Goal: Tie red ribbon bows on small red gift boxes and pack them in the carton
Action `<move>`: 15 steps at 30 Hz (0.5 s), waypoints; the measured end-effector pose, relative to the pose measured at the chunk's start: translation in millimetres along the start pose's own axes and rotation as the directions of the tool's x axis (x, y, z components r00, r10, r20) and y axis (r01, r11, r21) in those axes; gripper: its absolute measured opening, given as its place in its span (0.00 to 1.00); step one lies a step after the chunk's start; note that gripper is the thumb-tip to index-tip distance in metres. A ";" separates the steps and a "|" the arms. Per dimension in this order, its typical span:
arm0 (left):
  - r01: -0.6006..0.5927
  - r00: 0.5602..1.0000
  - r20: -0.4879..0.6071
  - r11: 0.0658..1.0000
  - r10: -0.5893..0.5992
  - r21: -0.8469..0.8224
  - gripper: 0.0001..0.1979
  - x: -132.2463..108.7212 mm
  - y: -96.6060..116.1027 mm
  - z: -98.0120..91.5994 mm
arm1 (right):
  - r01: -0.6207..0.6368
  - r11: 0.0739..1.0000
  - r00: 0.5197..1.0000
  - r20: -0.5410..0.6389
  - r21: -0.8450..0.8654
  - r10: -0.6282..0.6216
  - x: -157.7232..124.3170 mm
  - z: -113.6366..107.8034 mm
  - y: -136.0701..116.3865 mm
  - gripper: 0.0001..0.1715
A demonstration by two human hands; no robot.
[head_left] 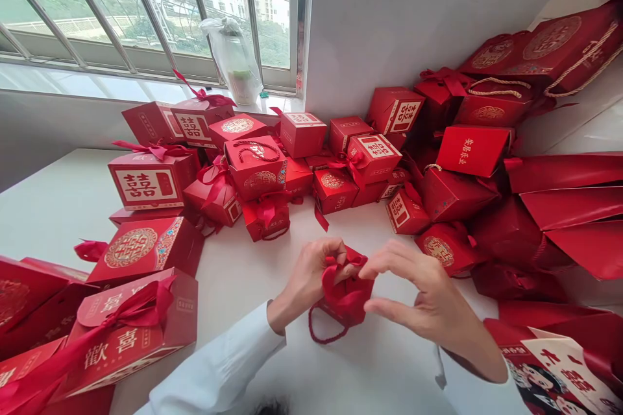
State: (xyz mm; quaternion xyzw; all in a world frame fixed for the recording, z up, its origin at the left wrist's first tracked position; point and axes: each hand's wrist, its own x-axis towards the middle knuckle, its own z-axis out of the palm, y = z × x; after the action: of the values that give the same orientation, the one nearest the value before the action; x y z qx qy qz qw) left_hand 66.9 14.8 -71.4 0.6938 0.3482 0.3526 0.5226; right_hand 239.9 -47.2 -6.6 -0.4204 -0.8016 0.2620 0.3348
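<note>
A small red gift box (351, 312) stands on the white table between my hands, with a dark red cord handle (327, 341) drooping at its near left side. Red ribbon (331, 282) loops over its top. My left hand (316, 272) is closed at the left of the box, its fingers curled round the ribbon. On the other side, my right hand (418, 288) holds its thumb and index finger wide apart, with the fingertips close by the ribbon. Whether they touch it I cannot tell. The box's far side is partly hidden by my fingers.
Red boxes (257, 168) with ribbons and gold print are piled along the back of the table (233, 318). A large ribboned box (160, 318) sits at left. Red bags (574, 207) crowd the right. A plastic-wrapped cup (241, 81) stands on the sill by the barred window.
</note>
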 end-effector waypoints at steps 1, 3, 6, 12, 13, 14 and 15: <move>-0.011 1.000 -0.011 1.000 0.012 0.016 0.12 -0.5 -0.4 0.4 | -0.014 0.997 0.999 -0.054 -0.080 0.009 -0.1 7.2 2.2 0.12; -0.028 0.999 -0.031 0.998 0.030 0.054 0.10 -1.5 -1.8 1.8 | -0.005 0.991 0.992 -0.127 -0.135 -0.012 0.2 26.1 5.2 0.16; -0.049 0.996 -0.073 0.994 0.056 0.098 0.09 -2.7 -3.7 4.6 | -0.052 0.981 0.950 -0.313 -0.186 -0.009 -0.8 55.6 6.8 0.19; -0.061 0.988 -0.133 0.990 0.079 0.131 0.13 -3.1 -0.2 9.5 | -0.275 0.937 0.861 -0.488 -0.216 0.140 -6.1 86.2 3.1 0.17; -0.046 0.987 -0.149 0.990 0.066 0.131 0.12 -2.8 0.5 10.1 | -0.290 0.940 0.861 -0.477 -0.181 0.174 -7.1 87.2 2.6 0.16; -0.030 0.986 -0.159 0.992 0.050 0.125 0.11 -2.5 0.9 10.7 | -0.300 0.945 0.864 -0.456 -0.131 0.212 -8.4 86.9 2.5 0.16; -0.016 0.987 -0.159 0.993 0.035 0.116 0.10 -2.1 1.0 11.2 | -0.310 0.949 0.868 -0.426 -0.065 0.254 -9.8 85.2 3.0 0.16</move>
State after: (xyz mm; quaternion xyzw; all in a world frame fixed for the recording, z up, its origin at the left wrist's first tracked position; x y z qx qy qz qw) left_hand 75.5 7.4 -73.0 0.6963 0.4000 0.3934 0.4476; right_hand 181.0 -65.8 -66.2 -0.5999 -0.6581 0.1601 0.4259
